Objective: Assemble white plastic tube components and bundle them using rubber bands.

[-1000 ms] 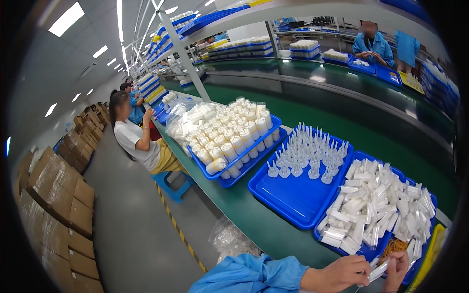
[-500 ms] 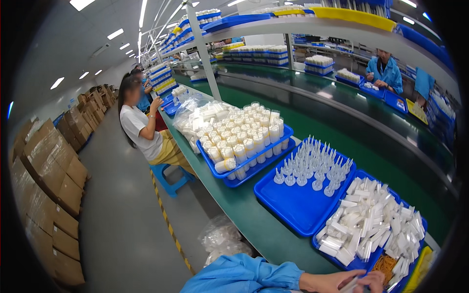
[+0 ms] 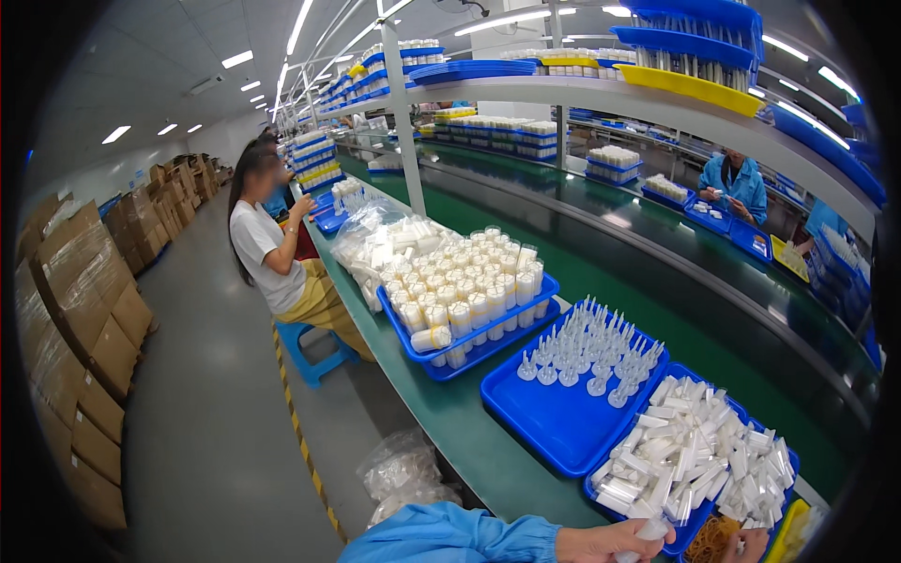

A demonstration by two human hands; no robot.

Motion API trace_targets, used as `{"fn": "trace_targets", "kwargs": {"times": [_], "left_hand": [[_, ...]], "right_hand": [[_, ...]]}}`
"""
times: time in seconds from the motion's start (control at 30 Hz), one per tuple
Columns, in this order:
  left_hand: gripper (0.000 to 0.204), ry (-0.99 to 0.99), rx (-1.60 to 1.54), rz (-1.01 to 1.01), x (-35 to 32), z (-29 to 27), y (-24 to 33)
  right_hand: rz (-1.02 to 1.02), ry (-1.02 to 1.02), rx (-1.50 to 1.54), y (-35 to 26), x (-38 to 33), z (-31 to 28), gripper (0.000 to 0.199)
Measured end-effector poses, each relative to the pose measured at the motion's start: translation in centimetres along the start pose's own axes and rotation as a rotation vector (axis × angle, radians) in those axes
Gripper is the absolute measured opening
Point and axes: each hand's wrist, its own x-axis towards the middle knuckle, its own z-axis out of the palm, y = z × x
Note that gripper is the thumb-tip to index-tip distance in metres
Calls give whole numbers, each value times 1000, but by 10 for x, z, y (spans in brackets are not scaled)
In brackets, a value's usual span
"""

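At the lower edge, my left hand (image 3: pixel 608 541) comes in from a blue sleeve. Its fingers are closed round a small white roll in clear wrapping (image 3: pixel 651 531). My right hand (image 3: pixel 751 544) is partly cut off by the lower edge. Its bent fingers are at a heap of tan rubber bands (image 3: pixel 711 539); whatever they pinch is hidden. Just beyond both hands, a blue tray (image 3: pixel 593 489) bears a loose pile of white wrapped pieces (image 3: pixel 693 448).
Left of that, a blue tray (image 3: pixel 540 413) carries several clear pointed nozzles (image 3: pixel 587 352). Farther along stands a tray of upright white rolls (image 3: pixel 465 291). A co-worker (image 3: pixel 272 235) sits on a blue stool (image 3: pixel 314 352). A shelf (image 3: pixel 526 89) runs above the green conveyor (image 3: pixel 601 244).
My hands were together at the white piece. Now the right hand has parted from the left and reached the rubber bands. The whole view has shifted slightly.
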Motion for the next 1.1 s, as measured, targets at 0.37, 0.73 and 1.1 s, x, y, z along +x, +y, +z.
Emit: {"fn": "trace_targets", "kwargs": {"times": [0.37,0.73,1.1], "left_hand": [[40,197,255,15,-4,12,26],[39,153,338,48,-5,20,30],[75,14,1186,520,20,16,18]], "right_hand": [[80,79,324,-17,10,-33,20],[43,50,237,24,7,-12,16],[147,76,379,-10,7,-51,9]]}}
